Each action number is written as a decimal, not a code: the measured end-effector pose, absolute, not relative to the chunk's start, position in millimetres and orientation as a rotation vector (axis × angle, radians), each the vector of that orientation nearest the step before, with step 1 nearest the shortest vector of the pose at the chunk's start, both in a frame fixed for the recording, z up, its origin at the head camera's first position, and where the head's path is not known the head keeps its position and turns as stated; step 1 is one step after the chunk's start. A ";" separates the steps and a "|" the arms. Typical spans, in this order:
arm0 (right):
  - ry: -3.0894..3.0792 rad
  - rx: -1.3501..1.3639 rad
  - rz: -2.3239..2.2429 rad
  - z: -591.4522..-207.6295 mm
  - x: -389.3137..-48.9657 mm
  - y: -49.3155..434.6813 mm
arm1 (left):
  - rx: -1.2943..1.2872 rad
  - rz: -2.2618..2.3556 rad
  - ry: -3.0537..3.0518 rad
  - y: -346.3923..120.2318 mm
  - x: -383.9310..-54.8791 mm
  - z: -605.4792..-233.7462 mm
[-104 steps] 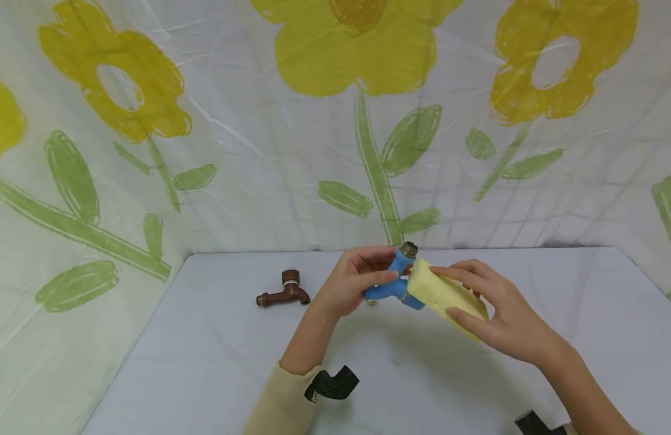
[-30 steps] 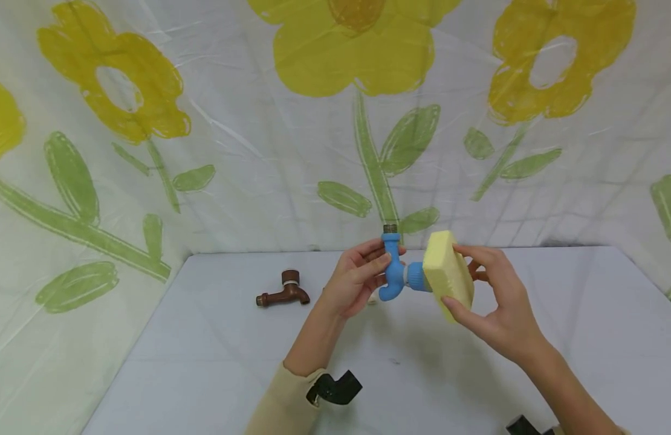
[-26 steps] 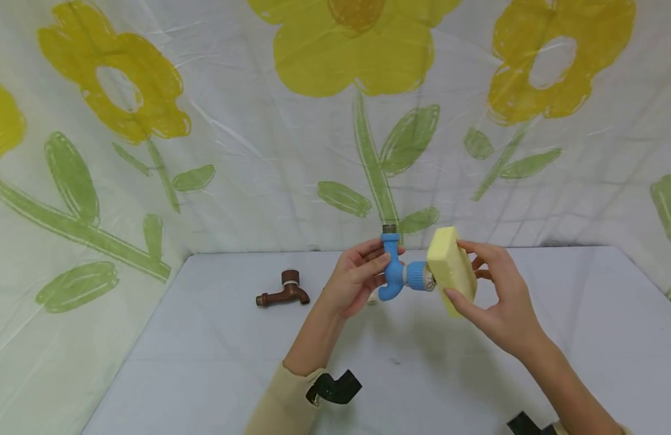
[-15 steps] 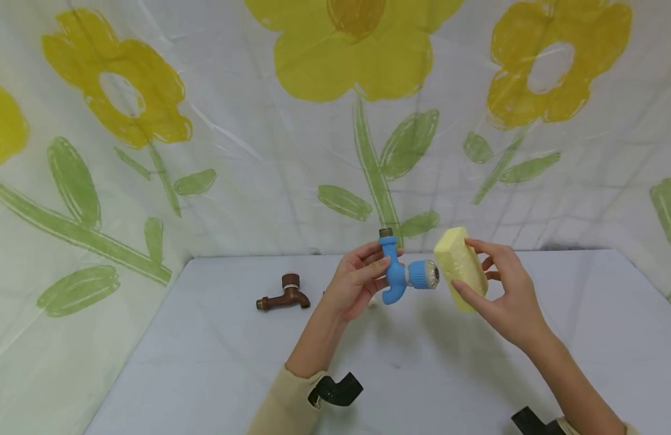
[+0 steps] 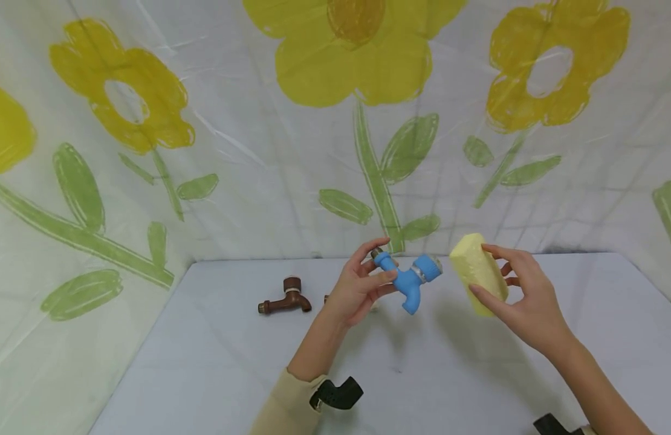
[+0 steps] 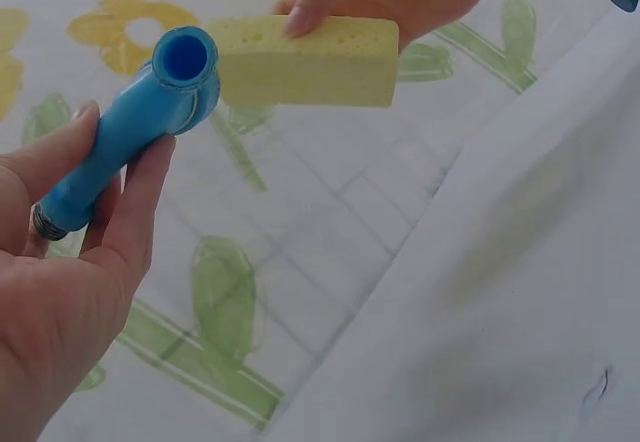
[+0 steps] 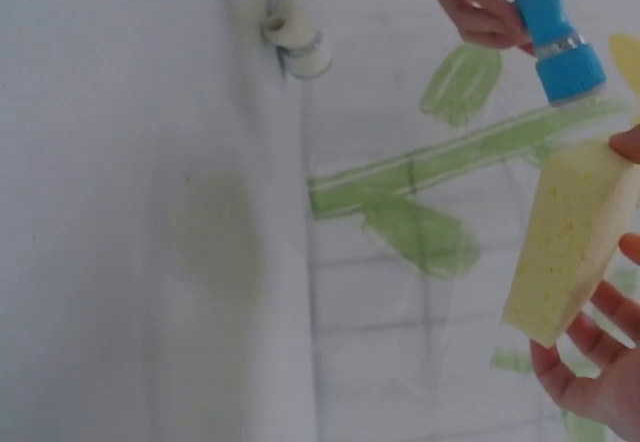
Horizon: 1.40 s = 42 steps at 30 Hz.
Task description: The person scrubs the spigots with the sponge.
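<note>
A blue faucet (image 5: 405, 279) with a ribbed knob and a threaded metal end is pinched between the thumb and fingers of my left hand (image 5: 357, 287), above the table. Its spout points down in the head view, and its open mouth faces the camera in the left wrist view. My right hand (image 5: 531, 296) grips a pale yellow sponge (image 5: 479, 275) by its sides, to the right of the faucet. A gap separates the sponge from the knob. In the right wrist view the sponge (image 7: 570, 237) hangs in the fingers, below the knob (image 7: 570, 70).
On the white table (image 5: 221, 374) a brown faucet (image 5: 285, 296) lies at the back left. Behind my left hand a cream faucet (image 7: 297, 27) is mostly hidden in the head view. A flowered curtain (image 5: 248, 199) stands behind the table's back edge.
The sponge, earlier against the faucet and then over its knob end, has come away to the right. My left hand has turned the faucet so the knob tilts up and the threaded end leans left.
</note>
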State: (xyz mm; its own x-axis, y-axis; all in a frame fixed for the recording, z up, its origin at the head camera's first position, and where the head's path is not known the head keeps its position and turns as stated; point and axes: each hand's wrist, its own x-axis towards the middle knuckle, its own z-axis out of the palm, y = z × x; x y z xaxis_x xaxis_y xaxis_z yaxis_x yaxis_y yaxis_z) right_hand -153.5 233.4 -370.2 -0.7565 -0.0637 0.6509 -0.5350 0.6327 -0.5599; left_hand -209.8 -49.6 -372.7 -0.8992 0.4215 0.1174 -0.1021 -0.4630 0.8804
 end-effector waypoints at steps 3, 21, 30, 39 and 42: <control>-2.257 0.466 1.020 -371.1 -152.6 240.3 | 0.419 2.403 1.457 -48.6 -210.7 -374.7; -2.345 0.417 0.948 -382.8 -154.2 265.4 | 0.081 2.441 1.514 -21.7 -216.8 -409.0; -2.363 0.400 0.932 -387.9 -152.0 268.0 | 0.170 2.283 1.669 -11.9 -220.1 -432.2; -2.455 0.351 0.920 -393.6 -152.6 273.7 | 0.155 2.143 1.912 -1.2 -227.1 -439.0; -2.470 0.345 0.917 -395.7 -154.2 277.6 | 0.178 2.102 1.973 0.3 -228.1 -440.2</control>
